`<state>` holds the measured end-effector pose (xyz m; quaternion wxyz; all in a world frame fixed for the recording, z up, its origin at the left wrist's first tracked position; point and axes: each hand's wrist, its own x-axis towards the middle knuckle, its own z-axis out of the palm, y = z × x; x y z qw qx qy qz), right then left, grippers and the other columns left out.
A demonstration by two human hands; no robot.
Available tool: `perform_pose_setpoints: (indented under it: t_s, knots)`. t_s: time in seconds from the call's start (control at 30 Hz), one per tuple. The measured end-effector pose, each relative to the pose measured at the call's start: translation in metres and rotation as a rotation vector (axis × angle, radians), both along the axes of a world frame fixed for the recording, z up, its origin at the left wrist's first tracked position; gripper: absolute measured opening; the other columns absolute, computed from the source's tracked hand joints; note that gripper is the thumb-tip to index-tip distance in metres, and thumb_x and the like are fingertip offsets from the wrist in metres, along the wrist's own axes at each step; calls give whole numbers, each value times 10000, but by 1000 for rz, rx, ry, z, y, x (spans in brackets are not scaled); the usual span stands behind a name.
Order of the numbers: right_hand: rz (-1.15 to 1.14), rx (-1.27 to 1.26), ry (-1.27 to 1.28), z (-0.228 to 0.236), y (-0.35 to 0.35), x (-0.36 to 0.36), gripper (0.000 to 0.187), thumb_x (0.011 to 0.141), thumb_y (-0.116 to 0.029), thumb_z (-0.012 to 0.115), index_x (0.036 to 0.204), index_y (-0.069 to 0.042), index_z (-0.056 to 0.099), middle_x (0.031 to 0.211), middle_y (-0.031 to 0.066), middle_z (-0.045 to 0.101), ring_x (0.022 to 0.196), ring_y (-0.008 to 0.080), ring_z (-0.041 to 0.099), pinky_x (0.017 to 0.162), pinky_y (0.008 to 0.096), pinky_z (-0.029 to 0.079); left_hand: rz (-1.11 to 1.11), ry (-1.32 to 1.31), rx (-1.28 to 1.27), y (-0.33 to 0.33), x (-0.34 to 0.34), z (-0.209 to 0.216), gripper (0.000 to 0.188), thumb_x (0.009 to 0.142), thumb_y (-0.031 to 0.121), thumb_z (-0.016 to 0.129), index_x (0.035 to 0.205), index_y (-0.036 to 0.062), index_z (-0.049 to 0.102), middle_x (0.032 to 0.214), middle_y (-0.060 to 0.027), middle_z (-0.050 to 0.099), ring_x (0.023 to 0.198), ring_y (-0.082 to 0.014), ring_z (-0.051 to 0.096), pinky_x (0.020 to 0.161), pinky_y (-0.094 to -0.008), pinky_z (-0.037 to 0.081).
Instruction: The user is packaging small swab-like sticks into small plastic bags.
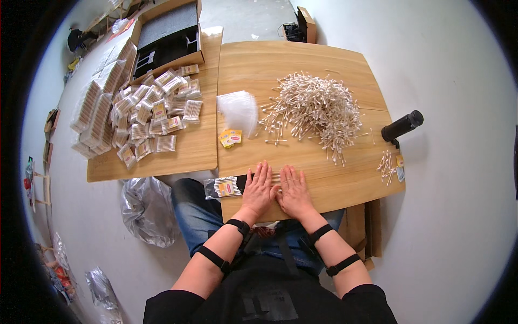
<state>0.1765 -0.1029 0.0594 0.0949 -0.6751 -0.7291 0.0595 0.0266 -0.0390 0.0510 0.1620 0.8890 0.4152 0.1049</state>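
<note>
My left hand (259, 189) and my right hand (294, 190) lie side by side near the table's front edge. Both have their fingers stretched out, palms down. A few cotton swabs (276, 177) show in the narrow gap between them; how many are under the palms is hidden. Beside my left hand is a clear plastic bag of cotton swabs (216, 188) with a yellow card (225, 188) in it, on a dark strip. Ahead of my hands lie a fan of empty clear bags (237, 110), several yellow cards (231, 137) and a large heap of loose cotton swabs (318, 108).
On the left table (199, 156) are many filled swab packets (156, 110), stacked packs (94, 116) and an open cardboard box (167, 40). A black cylinder (402, 126) stands at the right edge, near a few swabs (386, 167). A grey plastic sack (148, 210) sits below.
</note>
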Motion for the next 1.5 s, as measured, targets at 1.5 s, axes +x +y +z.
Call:
perform_pose_setpoints:
  t_s: [1.5]
  knots:
    - [-109, 293, 401, 2, 17, -10, 462, 829, -62, 519, 1285, 6, 496, 1390, 212, 441, 1360, 385, 353, 1139, 485, 271, 34, -49, 54, -2, 0, -3, 635, 964, 408, 437, 1453, 12, 349, 1543, -147, 290, 1444, -342, 206, 1174, -491, 138]
